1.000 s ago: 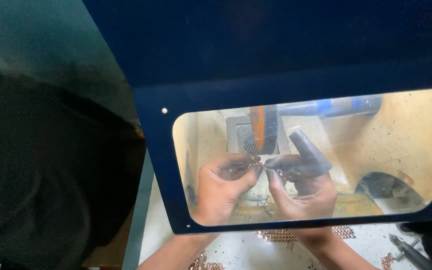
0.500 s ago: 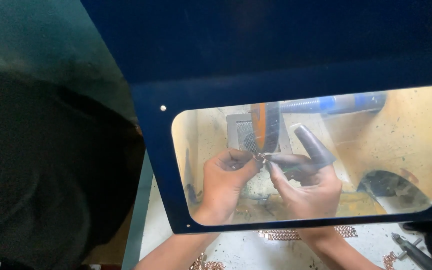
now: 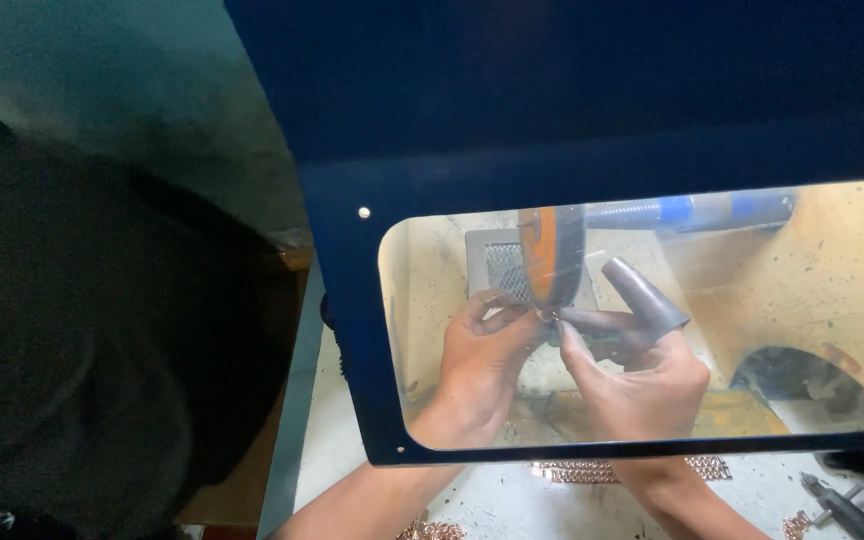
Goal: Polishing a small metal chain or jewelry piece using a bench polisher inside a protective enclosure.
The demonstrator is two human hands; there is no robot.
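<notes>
Small piece pinched between both hands at the orange wheel (image 3: 550, 262).
Left hand (image 3: 479, 367) and right hand (image 3: 642, 385) meet fingertips just below the wheel's near edge; the wheel stands upright beyond them.

small metal piece (image 3: 546, 316); pinched between fingertips; touching orange wheel (image 3: 550, 255) rim

Tiny piece pinched between both hands too small to identify, tool (image 3: 845, 508) cut off at bottom-right edge
</notes>
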